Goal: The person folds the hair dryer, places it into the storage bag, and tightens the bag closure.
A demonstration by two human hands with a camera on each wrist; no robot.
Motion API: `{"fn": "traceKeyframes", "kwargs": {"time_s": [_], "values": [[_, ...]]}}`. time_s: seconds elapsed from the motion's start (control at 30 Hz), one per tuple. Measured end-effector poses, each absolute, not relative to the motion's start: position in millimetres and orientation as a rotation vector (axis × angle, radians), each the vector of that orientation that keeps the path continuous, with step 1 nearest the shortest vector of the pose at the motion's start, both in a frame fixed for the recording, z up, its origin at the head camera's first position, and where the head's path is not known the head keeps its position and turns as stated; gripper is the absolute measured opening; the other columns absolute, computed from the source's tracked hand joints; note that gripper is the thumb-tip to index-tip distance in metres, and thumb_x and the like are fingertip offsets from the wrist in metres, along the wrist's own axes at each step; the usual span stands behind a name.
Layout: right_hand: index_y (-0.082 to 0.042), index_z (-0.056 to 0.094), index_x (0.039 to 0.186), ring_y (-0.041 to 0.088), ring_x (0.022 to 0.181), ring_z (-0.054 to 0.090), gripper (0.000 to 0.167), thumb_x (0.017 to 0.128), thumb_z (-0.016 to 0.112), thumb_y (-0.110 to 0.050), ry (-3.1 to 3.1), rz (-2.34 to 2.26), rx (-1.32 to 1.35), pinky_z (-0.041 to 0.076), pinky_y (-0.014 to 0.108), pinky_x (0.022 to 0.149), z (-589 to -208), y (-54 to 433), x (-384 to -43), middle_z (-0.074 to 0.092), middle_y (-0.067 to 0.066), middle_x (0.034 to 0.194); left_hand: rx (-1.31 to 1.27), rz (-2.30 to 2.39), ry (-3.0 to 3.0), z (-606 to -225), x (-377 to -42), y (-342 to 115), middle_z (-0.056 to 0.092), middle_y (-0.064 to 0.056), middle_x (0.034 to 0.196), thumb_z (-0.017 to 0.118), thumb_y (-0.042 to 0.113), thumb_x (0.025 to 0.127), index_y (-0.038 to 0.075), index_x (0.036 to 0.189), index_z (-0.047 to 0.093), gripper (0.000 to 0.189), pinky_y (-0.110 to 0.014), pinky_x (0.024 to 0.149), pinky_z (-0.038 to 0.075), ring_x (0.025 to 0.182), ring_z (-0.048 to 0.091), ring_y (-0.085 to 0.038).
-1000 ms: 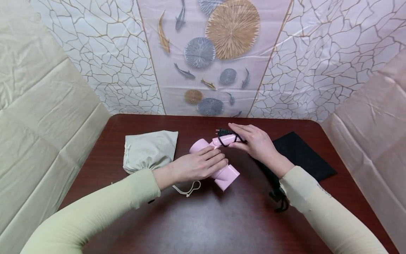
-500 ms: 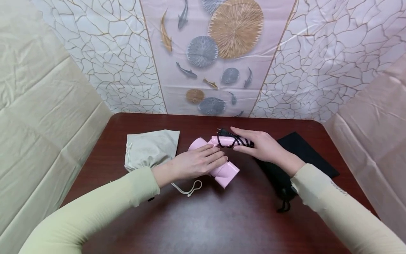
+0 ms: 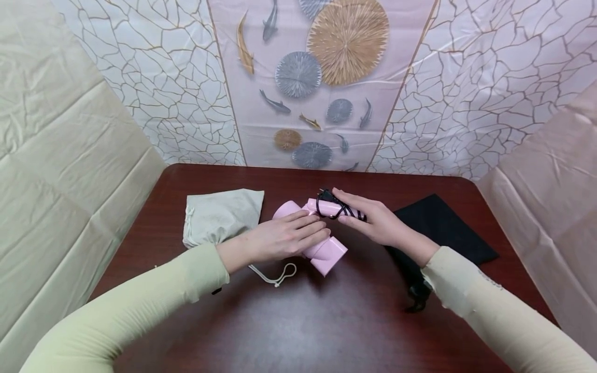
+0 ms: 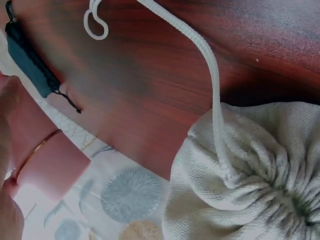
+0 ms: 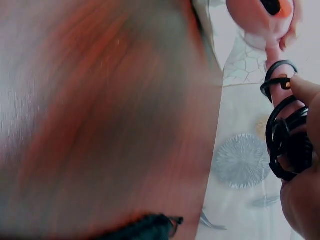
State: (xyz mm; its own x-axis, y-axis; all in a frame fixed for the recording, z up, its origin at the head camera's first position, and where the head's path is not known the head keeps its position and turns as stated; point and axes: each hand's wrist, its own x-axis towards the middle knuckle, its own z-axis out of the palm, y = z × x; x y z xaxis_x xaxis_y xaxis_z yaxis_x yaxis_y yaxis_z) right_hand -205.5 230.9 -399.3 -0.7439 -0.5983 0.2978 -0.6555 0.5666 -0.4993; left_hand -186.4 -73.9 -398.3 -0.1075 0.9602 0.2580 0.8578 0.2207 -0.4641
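Observation:
A pink hair dryer (image 3: pixel 328 255) is held near the middle of the table. My left hand (image 3: pixel 282 235) grips its barrel from above, fingers laid over the top; in the left wrist view a pink end of the barrel (image 4: pixel 55 167) shows past the fingers. The slim handle (image 3: pixel 325 207) points to the right, wrapped in a black cord (image 5: pixel 280 137) whose plug stands at the far side. My right hand (image 3: pixel 373 221) holds this wrapped handle between thumb and fingers. The palm hides the handle's end.
To the left lies a light grey drawstring pouch (image 3: pixel 226 212), its white cord (image 4: pixel 212 70) trailing on the dark red table (image 3: pixel 289 326). A black drawstring bag (image 3: pixel 440 228) lies at the right, partly under the right forearm. Patterned cloth walls (image 3: pixel 182 77) rise behind and beside the table.
The handle has swung from slanting up at the right to slanting slightly down, my right hand moving with it. The hair dryer and my left hand have shifted slightly left.

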Motion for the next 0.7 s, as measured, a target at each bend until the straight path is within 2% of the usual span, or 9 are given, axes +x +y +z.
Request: {"fn": "traceKeyframes", "kwargs": {"time_s": [0.13,0.33,0.5,0.6,0.7], "values": [[-0.008,0.048,0.161,0.032,0.148,0.051,0.063,0.103,0.071,-0.013,-2.693,1.003,1.008,0.045,0.055,0.117,-402,223,-201,0.048,0.013,0.164,-1.644,0.277,-2.028,-400,-187,-76,0.062,-0.009,0.149,0.063,0.019,0.104,0.007,0.149,0.059,0.046,-0.043,0.121,0.042,0.138,0.059,-0.026],[-0.010,0.045,0.163,0.032,0.148,0.049,0.058,0.108,0.063,-0.013,-2.667,1.150,0.962,0.047,0.054,0.114,-407,213,-197,0.048,0.014,0.164,-1.566,0.219,-2.023,-402,-191,-75,0.065,-0.010,0.146,0.067,0.031,0.105,0.005,0.147,0.060,0.050,-0.042,0.120,0.044,0.136,0.061,-0.026],[-0.007,0.045,0.162,0.033,0.151,0.045,0.053,0.111,0.055,-0.011,-2.659,1.266,0.929,0.037,0.044,0.123,-412,207,-195,0.047,0.014,0.164,-1.532,0.207,-2.009,-403,-192,-76,0.066,-0.010,0.143,0.069,0.026,0.103,0.005,0.146,0.060,0.048,-0.043,0.118,0.046,0.135,0.062,-0.026],[-0.008,0.043,0.163,0.034,0.154,0.041,0.052,0.113,0.051,-0.014,-2.687,1.322,0.893,0.032,0.037,0.126,-413,204,-192,0.045,0.012,0.166,-1.511,0.204,-2.025,-404,-191,-75,0.065,-0.010,0.144,0.069,0.029,0.104,0.004,0.147,0.059,0.051,-0.043,0.118,0.046,0.135,0.062,-0.026],[-0.009,0.043,0.163,0.033,0.155,0.040,0.051,0.114,0.049,-0.017,-2.693,1.349,0.878,0.031,0.038,0.127,-412,200,-192,0.044,0.010,0.167,-1.478,0.204,-2.040,-404,-190,-72,0.065,-0.011,0.145,0.071,0.036,0.102,0.003,0.148,0.059,0.058,-0.042,0.117,0.047,0.135,0.062,-0.026]]}}
